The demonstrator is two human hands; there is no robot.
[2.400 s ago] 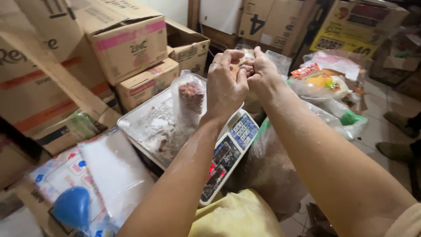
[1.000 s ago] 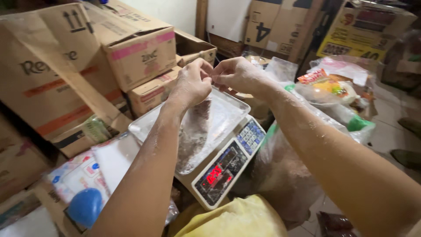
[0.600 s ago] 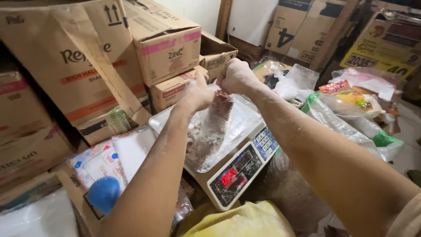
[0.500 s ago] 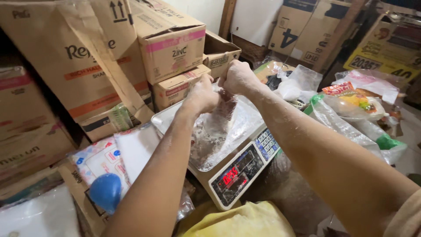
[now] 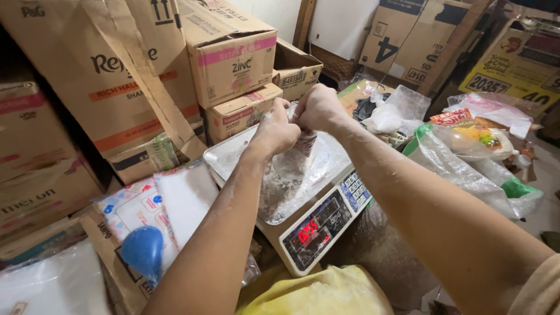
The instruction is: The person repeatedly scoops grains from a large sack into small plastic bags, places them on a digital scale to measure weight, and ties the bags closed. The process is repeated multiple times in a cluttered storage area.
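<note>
Here the left hand [image 5: 275, 129] and the right hand [image 5: 318, 108] meet knuckle to knuckle above a digital weighing scale with a metal pan [image 5: 233, 154], both pinching the top of a small clear plastic bag with a dark, powdery filling [image 5: 291, 169]; the fingers of each hand are curled in tight on the bag's neck, pressed together around the gathered plastic. The bag hangs from that grip down over the pan, its lower part resting on or just above the dusty metal, though which of the two cannot be told. The scale's front panel faces the person, with a red lit display [image 5: 307, 231] and a blue keypad [image 5: 354, 189] beside it. Both forearms carry a pale dusting of powder. To the left of the scale lie flat white plastic packets [image 5: 185, 195] and a printed pouch with a blue rounded shape on it [image 5: 143, 251]. Behind the scale stands a stack of brown cardboard cartons [image 5: 230, 64], one with a pink tape band across its face. To the right lie large clear plastic bags with green corners [image 5: 466, 169] and a crumpled white plastic bag [image 5: 388, 119], near a colourful snack packet [image 5: 475, 131]. At the bottom edge shows a fold of yellow cloth [image 5: 318, 294], just below the scale
</note>
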